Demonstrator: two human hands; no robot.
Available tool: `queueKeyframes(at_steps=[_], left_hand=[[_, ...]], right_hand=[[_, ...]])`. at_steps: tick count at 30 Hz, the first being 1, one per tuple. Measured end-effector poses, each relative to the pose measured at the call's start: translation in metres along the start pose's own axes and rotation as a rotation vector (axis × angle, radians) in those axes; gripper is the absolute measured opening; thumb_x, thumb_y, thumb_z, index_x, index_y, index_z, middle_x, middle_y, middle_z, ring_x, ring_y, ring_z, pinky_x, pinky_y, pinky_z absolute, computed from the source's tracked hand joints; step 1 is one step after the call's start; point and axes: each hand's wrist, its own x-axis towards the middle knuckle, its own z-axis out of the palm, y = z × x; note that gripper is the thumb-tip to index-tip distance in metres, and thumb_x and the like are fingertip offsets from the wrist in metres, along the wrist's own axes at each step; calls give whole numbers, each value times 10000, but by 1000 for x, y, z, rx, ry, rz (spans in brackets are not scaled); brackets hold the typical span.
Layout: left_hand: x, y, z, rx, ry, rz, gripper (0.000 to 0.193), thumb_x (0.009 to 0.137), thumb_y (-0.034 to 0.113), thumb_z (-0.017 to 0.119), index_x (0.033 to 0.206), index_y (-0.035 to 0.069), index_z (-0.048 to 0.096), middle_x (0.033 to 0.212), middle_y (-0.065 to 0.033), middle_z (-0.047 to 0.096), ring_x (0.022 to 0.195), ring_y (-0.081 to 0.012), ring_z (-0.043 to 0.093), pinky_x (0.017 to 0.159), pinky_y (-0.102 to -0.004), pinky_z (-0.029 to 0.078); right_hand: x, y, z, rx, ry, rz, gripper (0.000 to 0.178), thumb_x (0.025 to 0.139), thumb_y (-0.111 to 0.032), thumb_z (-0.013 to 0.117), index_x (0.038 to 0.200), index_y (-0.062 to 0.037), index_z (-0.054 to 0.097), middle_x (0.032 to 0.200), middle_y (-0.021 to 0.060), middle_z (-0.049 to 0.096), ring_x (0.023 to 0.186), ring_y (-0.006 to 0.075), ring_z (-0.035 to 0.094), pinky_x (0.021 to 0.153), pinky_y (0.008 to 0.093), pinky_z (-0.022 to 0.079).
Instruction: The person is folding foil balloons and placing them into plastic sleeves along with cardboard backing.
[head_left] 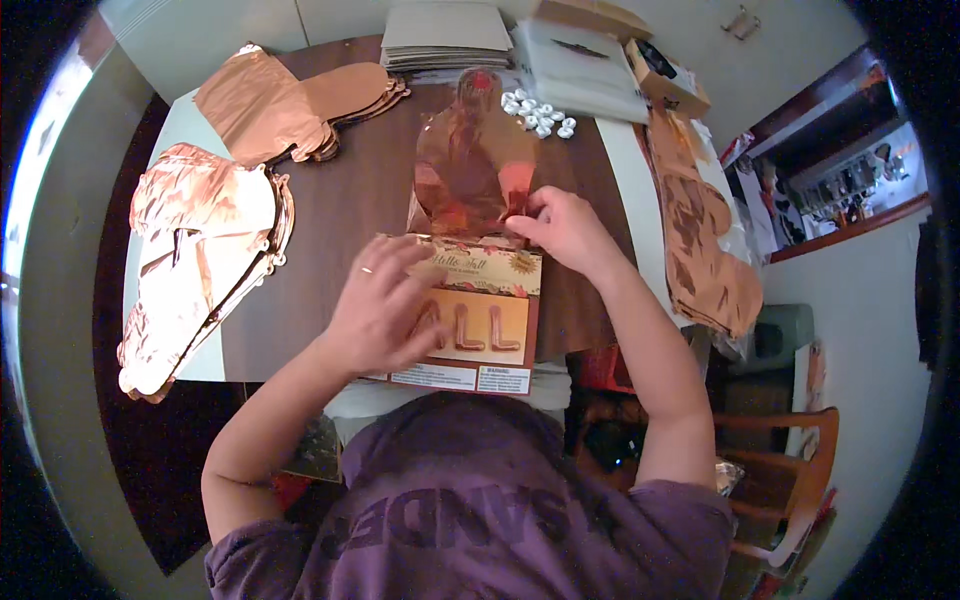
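Copper film pouch [465,165]: right hand [567,232] pinches its near corner; left hand [380,305], loosely spread, seemingly steadies the printed card [465,350] beneath.

On the table [335,220], foil stacks [200,240] lie left of the package [485,275], a sheet stack [445,35] behind it.

Head-worn fisheye view (upright, unmirrored), facing down, close above the table [312,250]

My shirt [460,450] is purple with darker letters [430,520], my card [485,312] orange with a leafy cream band [490,272], the foil pile [205,230] copper.
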Motion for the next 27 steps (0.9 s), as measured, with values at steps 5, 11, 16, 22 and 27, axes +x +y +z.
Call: queueKeyframes(at_steps=[5,11,16,22,27], left_hand=[[-4,6,11,43,-181,-40,636,816,439,659,1326,80,534,1369,-190,472,1325,-389,392,1135,-541,262],[-1,6,12,74,-185,-16,612,824,446,646,1304,78,549,1342,-184,481,1305,-378,408,1127,-533,272],[5,11,9,112,-192,-27,586,812,432,649,1277,86,560,1283,-173,490,1269,-375,424,1115,-533,280],[9,8,16,95,-162,-21,555,806,413,645,1262,107,568,1260,-170,490,1249,-373,424,1116,-532,274],[8,9,19,70,-123,-35,540,817,413,637,1254,102,574,1270,-171,485,1249,-375,417,1124,-537,261]], right_hand=[[-17,-6,-6,-202,240,-33,187,832,-222,715,866,-48,656,800,107,674,798,301,670,729,432,519],[-38,18,22,-255,186,-849,182,799,-122,693,971,-63,696,1008,119,693,980,253,652,915,386,490],[-33,9,4,21,240,-449,186,905,-105,625,1053,-7,680,1075,126,684,900,200,679,755,304,546],[28,7,-20,689,-213,328,289,875,-164,706,1093,-13,590,943,69,664,794,154,653,724,310,585],[57,7,-21,562,-327,412,232,836,-229,755,935,-52,641,823,48,665,619,100,584,528,234,480]])
